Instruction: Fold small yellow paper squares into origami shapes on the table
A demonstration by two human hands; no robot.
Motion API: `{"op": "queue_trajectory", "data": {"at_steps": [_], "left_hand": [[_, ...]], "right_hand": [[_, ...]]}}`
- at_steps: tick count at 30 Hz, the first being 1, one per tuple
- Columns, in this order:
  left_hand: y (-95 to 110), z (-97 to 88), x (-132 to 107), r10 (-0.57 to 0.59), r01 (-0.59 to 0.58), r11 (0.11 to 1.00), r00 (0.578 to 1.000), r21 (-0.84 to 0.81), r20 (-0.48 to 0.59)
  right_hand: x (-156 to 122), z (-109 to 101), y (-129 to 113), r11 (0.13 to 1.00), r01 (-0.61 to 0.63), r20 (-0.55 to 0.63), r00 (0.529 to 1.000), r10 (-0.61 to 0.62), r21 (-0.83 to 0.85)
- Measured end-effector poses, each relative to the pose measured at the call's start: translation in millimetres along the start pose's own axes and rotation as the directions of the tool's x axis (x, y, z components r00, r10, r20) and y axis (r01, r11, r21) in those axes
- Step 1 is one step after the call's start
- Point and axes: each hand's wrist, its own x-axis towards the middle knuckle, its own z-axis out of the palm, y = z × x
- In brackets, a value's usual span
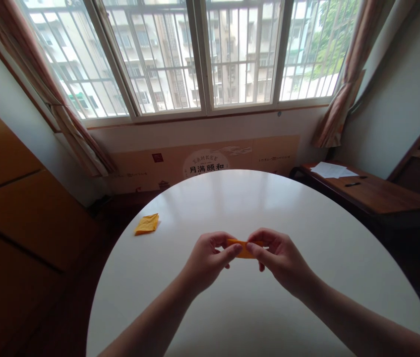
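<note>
White table (232, 317) cut off below; fingers (228, 254) partly hide orange piece (245, 254).

1. Left hand (210, 255), centre of the frame: bare.
2. Right hand (278, 253), right of centre: also bare.
3. Left forearm (157, 317), lower left: slender, bare, widening toward the bottom edge.
4. Right forearm (343, 313), lower right: slender, bare.

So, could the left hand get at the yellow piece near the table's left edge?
Probably yes: nothing stands between the left hand and the yellow piece, though that hand is pinching the orange piece.
</note>
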Motion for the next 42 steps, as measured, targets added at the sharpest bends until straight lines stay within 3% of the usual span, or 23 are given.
{"op": "queue_trajectory", "data": {"at_steps": [5, 12, 19, 26, 32, 42], "left_hand": [[0, 3.0, 2, -0.069, 0.068, 0.997, 0.997, -0.042, -0.019], [2, 0.2, 3, -0.018, 0.016, 0.999, 0.999, -0.048, -0.035], [1, -5.7, 5, -0.034, 0.03, 0.999, 0.992, -0.039, -0.123], [-5, -2.3, 6, -0.038, 0.036, 0.999, 0.998, -0.033, -0.047], [-6, -0.9, 7, -0.062, 0.06, 0.998, 0.995, -0.032, -0.08], [-3, -11.2, 11, -0.118, 0.108, 0.992, 0.978, -0.067, -0.173]], "right_hand": [[1, -1, 2, 0.999, -0.011, 0.024, 1.0, 0.012, -0.039], [3, -1, 3, 0.999, -0.019, 0.017, 1.0, 0.02, -0.048], [4, -1, 3, 0.997, -0.051, 0.013, 0.999, 0.052, -0.052], [5, 0, 4, 0.991, -0.015, 0.025, 1.0, 0.019, -0.134], [5, 0, 2, 0.978, 0.023, 0.031, 0.999, -0.017, -0.208], [8, -5, 8, 0.983, -0.031, 0.0, 1.0, 0.031, -0.181]]}}
